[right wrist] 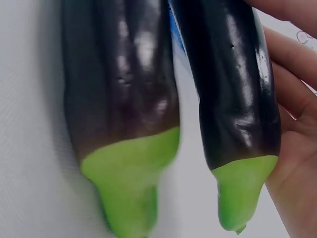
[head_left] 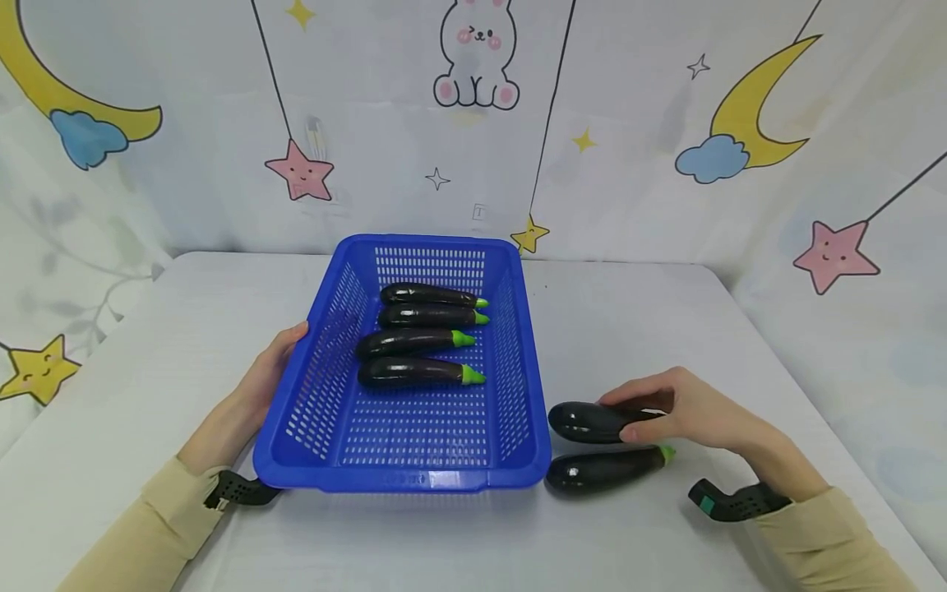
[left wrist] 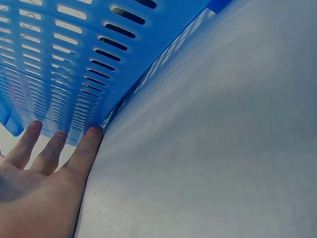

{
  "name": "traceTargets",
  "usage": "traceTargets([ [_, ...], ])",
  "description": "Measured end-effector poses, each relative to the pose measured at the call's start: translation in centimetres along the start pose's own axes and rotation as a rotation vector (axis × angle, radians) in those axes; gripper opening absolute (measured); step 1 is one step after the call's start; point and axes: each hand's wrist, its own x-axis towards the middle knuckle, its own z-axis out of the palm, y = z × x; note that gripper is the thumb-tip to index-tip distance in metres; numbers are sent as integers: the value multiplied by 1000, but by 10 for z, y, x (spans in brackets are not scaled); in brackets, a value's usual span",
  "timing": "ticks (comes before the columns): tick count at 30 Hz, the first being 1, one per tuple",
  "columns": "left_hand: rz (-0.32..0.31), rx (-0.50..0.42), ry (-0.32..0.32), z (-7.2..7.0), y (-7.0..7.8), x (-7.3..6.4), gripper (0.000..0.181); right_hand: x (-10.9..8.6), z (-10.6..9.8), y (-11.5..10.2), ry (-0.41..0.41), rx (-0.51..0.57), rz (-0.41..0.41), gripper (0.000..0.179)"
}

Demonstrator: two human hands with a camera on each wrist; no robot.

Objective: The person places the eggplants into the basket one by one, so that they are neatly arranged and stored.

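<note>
A blue plastic basket (head_left: 414, 479) with slotted walls stands mid-table, and several dark eggplants (head_left: 414, 372) with green stem ends lie crosswise inside it. My left hand (head_left: 255, 390) is at its left side; in the left wrist view, the outstretched fingers (left wrist: 89, 148) touch the slotted wall. To the right of the basket, my right hand (head_left: 691, 411) grips an eggplant (head_left: 580, 422) between thumb and fingers, its stem end hidden by the hand in the head view. Another eggplant (head_left: 602, 473) lies just in front of it, stem pointing right.
A white cloth covers the table (head_left: 629, 329). Behind it hangs a printed curtain (head_left: 607, 82) with moons, stars and a rabbit. Each wrist wears a black strap, the right strap (head_left: 740, 501) standing off the wrist near the nearer eggplant.
</note>
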Motion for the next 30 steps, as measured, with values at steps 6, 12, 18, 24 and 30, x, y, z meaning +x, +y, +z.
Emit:
traceTargets([
  [6,-2,29,18,-1,-1,0,47,-3,-4,-8,27,0,2,37],
  [12,-6,29,27,-1,-1,0,47,-9,-7,-17,72,-16,0,36],
  [18,1,14,14,-1,0,0,46,-11,-10,-22,92,-17,-1,37],
  [24,7,33,24,0,0,-1,45,-12,-10,-28,122,-19,-22,37],
  [30,8,25,20,-1,-2,1,46,-12,-6,-38,146,3,-21,36],
])
